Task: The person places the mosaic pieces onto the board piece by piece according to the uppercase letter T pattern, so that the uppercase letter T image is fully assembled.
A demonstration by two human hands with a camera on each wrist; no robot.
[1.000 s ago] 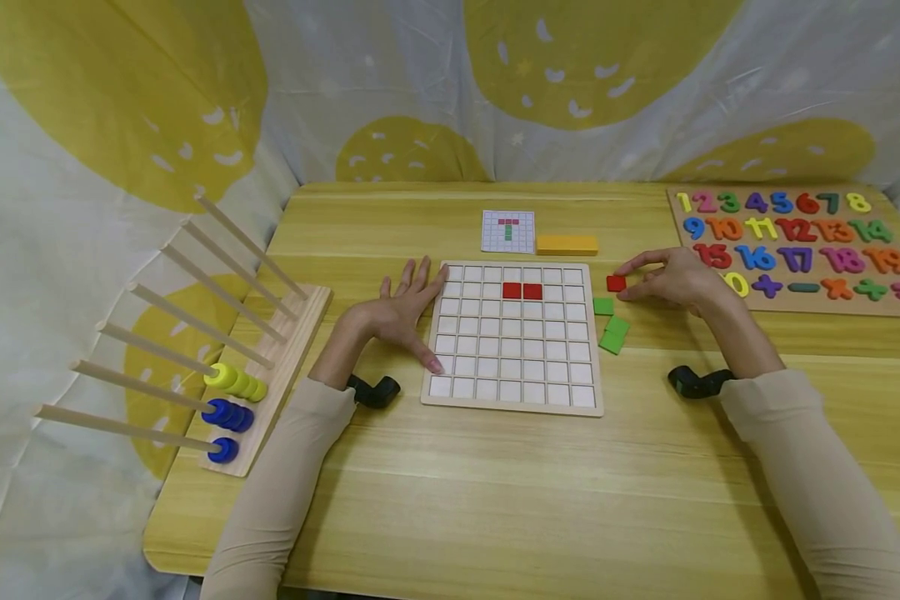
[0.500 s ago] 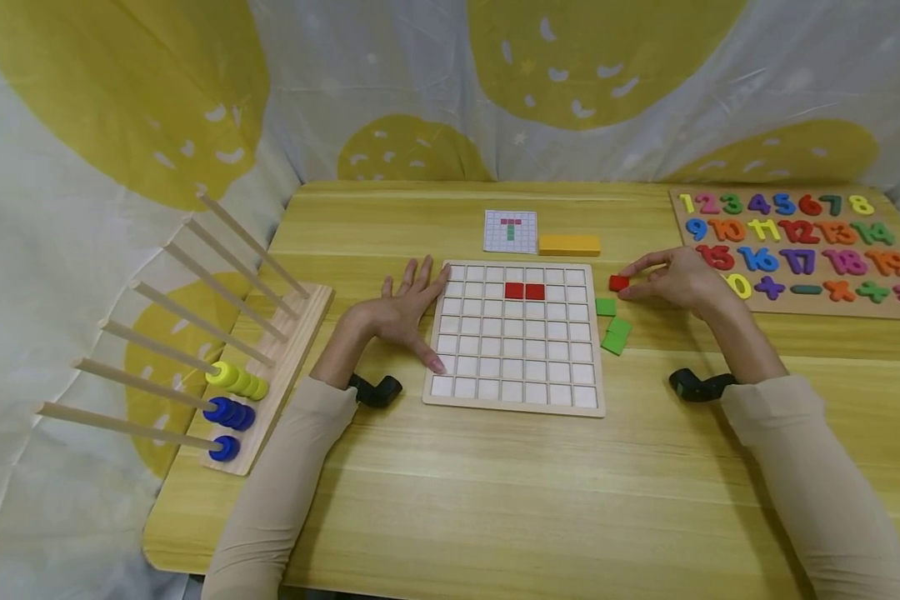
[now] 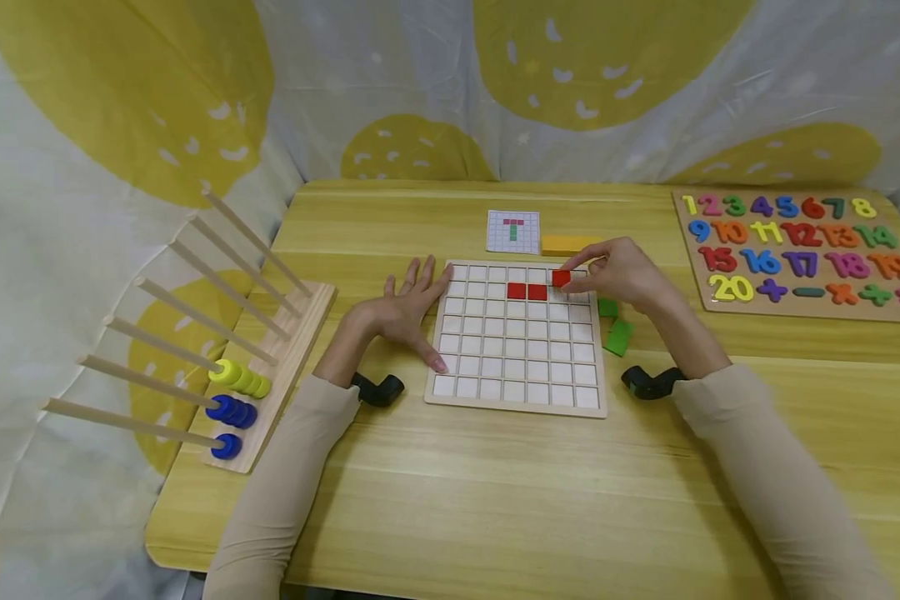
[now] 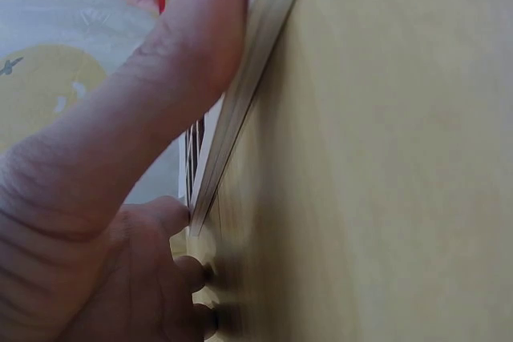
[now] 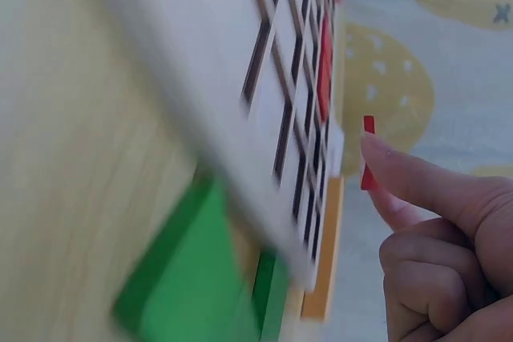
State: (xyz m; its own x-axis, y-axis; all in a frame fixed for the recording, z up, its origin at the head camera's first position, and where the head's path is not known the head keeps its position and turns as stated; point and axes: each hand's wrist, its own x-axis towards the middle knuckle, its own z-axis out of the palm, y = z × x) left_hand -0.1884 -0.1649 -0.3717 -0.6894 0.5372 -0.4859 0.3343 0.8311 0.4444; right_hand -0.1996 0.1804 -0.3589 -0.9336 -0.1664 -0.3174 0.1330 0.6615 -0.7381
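Note:
A white gridded wooden board (image 3: 527,343) lies mid-table, with two red square tiles (image 3: 527,292) side by side in its second row. My right hand (image 3: 621,268) pinches a third red tile (image 3: 561,277) between thumb and forefinger; in the right wrist view this pinched tile (image 5: 368,152) hangs above the board's surface. My left hand (image 3: 405,318) spreads its fingers at the board's left edge, the thumb (image 4: 160,78) resting on the frame. Just off the right edge lie several green tiles (image 3: 617,337), partly behind the right hand in the head view.
Behind the board are a pattern card (image 3: 513,232) with a T figure and a yellow-orange bar (image 3: 564,244). A number puzzle board (image 3: 802,305) occupies the back right. At left stands a peg rack (image 3: 288,358) with long rods and yellow and blue beads.
My right hand has carried the red tile leftward from beside the green tiles to over the board's upper right. The left hand keeps its place.

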